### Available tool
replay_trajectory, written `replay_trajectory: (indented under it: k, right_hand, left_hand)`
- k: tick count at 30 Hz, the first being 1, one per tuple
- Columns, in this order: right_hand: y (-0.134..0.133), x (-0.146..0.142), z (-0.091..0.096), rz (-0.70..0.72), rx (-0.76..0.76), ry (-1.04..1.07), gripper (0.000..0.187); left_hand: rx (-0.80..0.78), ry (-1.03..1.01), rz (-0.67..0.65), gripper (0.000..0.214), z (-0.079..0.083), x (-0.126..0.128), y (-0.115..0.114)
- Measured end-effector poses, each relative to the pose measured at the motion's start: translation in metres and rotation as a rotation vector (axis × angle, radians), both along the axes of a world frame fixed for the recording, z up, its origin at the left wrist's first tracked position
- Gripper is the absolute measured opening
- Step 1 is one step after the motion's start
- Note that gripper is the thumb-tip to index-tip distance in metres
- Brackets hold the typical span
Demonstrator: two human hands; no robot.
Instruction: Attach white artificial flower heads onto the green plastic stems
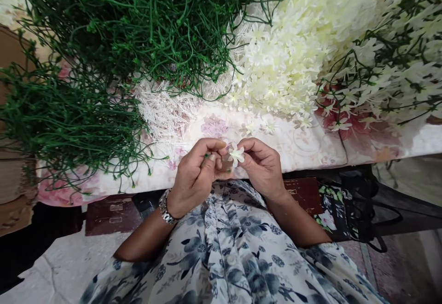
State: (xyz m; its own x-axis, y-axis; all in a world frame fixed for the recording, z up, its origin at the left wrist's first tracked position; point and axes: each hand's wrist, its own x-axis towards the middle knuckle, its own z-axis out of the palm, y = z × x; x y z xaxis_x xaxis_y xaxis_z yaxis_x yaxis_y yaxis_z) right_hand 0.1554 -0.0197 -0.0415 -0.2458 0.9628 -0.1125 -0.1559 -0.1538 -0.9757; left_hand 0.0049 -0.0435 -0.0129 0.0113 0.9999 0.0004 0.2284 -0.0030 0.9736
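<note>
My right hand (265,165) pinches a white artificial flower (236,155) between thumb and forefinger, its petals facing up. Just left of it, my left hand (198,170) is closed in a pinch, thumb against the bent fingers. A bit of a green plastic stem (207,155) shows between those fingers; the rest of it is hidden. Both hands are held close together over the near edge of the table. A metal-band watch (166,207) is on my left wrist.
Green plastic stems (145,28) lie heaped at the back and left. Thin white pieces (165,111) lie beside them. Loose white blossoms (286,60) are piled right of centre, and flowers on stems (397,74) lie far right. A floral cloth (293,143) covers the table.
</note>
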Motion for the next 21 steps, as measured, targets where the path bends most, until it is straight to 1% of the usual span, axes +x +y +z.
replay_trajectory:
  k: [4, 7, 13, 17, 21]
  right_hand:
    - [0.001, 0.0, 0.002, 0.005, 0.006, 0.02, 0.008]
    - [0.0, -0.001, 0.003, 0.001, 0.035, -0.009, 0.006]
    - [-0.003, -0.001, 0.0, -0.031, 0.205, -0.125, 0.005]
    - [-0.003, 0.0, -0.003, -0.049, 0.286, -0.19, 0.005]
    - [-0.002, 0.001, -0.004, -0.018, 0.317, -0.181, 0.004]
  left_hand:
    - [0.067, 0.071, 0.028, 0.011, 0.001, 0.006, 0.001]
    - [0.136, 0.143, 0.046, 0.008, -0.001, 0.01, 0.002]
    - [0.277, 0.215, 0.022, 0.011, -0.006, 0.013, 0.004]
    - [0.305, 0.246, 0.007, 0.011, -0.008, 0.011, 0.004]
    - [0.326, 0.257, -0.015, 0.012, -0.008, 0.009, 0.006]
